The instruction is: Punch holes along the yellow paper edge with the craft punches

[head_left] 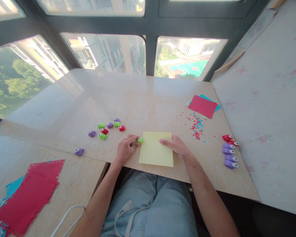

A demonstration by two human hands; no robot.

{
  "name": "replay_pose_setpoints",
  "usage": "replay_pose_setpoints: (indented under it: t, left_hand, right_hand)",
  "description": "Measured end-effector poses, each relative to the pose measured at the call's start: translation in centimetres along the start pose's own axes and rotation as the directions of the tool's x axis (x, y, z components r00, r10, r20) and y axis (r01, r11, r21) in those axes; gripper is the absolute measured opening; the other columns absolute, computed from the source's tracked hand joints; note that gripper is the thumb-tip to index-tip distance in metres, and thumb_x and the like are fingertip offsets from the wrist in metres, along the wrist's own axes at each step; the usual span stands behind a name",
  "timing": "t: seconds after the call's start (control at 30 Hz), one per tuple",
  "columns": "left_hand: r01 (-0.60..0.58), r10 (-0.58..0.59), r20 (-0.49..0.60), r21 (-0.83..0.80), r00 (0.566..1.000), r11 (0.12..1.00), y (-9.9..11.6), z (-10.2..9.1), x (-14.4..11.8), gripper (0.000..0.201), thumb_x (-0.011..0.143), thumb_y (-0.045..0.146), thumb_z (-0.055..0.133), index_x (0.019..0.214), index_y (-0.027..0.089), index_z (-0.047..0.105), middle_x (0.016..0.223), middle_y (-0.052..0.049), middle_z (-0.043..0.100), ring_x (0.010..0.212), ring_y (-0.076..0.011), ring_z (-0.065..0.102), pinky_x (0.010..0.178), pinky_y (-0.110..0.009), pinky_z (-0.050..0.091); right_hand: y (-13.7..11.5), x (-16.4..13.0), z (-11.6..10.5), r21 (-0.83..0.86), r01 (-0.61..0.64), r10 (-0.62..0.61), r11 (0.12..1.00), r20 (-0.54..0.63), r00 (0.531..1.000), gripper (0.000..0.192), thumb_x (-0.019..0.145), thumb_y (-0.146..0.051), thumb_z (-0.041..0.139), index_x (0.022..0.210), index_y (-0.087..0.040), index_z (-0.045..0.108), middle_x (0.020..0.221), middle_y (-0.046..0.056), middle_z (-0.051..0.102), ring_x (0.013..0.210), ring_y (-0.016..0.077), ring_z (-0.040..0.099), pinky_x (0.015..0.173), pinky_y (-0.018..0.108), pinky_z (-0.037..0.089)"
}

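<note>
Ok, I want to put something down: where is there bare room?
Mostly bare: tabletop between windows and left punches, and between right forearm and right-edge punches. Crowded: left hand, right hand and yellow sheet; confetti; lower-left red sheets.

No lettering, number or sign can be read here.

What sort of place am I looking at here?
Probably a room in an upper-floor home, perhaps an enclosed balcony: large framed windows look down on trees and a sports court, the right-hand wall has a pink floral pattern, and a pale table stands against the windows.
</note>
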State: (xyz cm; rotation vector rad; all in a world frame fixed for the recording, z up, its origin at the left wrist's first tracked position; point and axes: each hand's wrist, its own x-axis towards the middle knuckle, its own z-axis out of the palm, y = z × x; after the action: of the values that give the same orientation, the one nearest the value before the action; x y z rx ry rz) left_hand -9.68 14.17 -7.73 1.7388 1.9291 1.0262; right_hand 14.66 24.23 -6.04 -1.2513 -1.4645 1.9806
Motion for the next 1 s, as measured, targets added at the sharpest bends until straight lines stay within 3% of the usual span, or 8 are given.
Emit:
replay_pose_setpoints:
  t: [0.27, 0.53, 0.7, 0.9, 1.0]
  left_hand:
    - [-0.035, 0.035, 0.04, 0.013, 0.999, 0.999, -0.2, 0.0, 0.0, 0.019, 0.087, 0.026, 0.063, 0.106, 0.024, 0.068, 0.105, -0.002, 0.068, 0.07, -0.0127, 0.06, 0.067, -0.024, 0.047]
    - [-0.054, 0.053, 0.062, 0.011, 0.997, 0.998, -0.4, 0.0, -0.1, 0.024, 0.087, 0.029, 0.065, 0.111, 0.025, 0.067, 0.108, -0.002, 0.067, 0.061, -0.0096, 0.055, 0.064, -0.024, 0.048]
    - [-0.049, 0.05, 0.06, -0.014, 0.997, 0.999, -0.1, -0.2, -0.4, 0.029, 0.088, 0.032, 0.063, 0.117, 0.023, 0.064, 0.111, -0.004, 0.066, 0.062, -0.0101, 0.056, 0.064, -0.025, 0.05]
    - [-0.043, 0.045, 0.024, -0.083, 0.999, 0.996, 0.1, -0.5, -1.0, 0.025, 0.09, 0.03, 0.059, 0.114, 0.022, 0.065, 0.11, -0.007, 0.066, 0.085, -0.0168, 0.064, 0.07, -0.027, 0.054]
    - [-0.03, 0.032, 0.011, -0.139, 0.999, 0.99, 0.1, -0.7, -1.3, 0.021, 0.091, 0.027, 0.057, 0.109, 0.021, 0.067, 0.107, -0.008, 0.066, 0.08, -0.0154, 0.063, 0.067, -0.026, 0.053]
  right_hand:
    - [-0.2, 0.5, 0.4, -0.021, 0.003, -0.003, 1.0, 0.028, 1.0, 0.038, 0.068, -0.042, 0.079, 0.094, -0.014, 0.072, 0.093, 0.009, 0.076, 0.074, 0.0207, 0.072, 0.065, 0.029, 0.056]
    - [0.1, 1.2, 0.4, -0.125, -0.007, 0.006, 0.992, -0.004, 1.0, 0.029, 0.07, -0.039, 0.076, 0.088, -0.016, 0.073, 0.085, 0.007, 0.077, 0.069, 0.0199, 0.071, 0.059, 0.026, 0.054]
    - [0.0, 0.9, 0.7, -0.134, -0.025, 0.019, 0.991, -0.041, 0.999, 0.036, 0.07, -0.043, 0.076, 0.092, -0.015, 0.073, 0.089, 0.009, 0.077, 0.073, 0.0226, 0.072, 0.062, 0.029, 0.056]
    - [-0.6, 0.4, 1.2, -0.057, -0.075, 0.072, 0.996, -0.066, 0.995, 0.045, 0.066, -0.049, 0.079, 0.093, -0.015, 0.072, 0.094, 0.012, 0.076, 0.077, 0.0246, 0.073, 0.067, 0.033, 0.058]
    - [-0.8, 0.2, 1.3, -0.063, -0.095, 0.088, 0.993, -0.098, 0.991, 0.045, 0.066, -0.051, 0.079, 0.092, -0.015, 0.072, 0.093, 0.011, 0.077, 0.076, 0.0247, 0.073, 0.065, 0.033, 0.058]
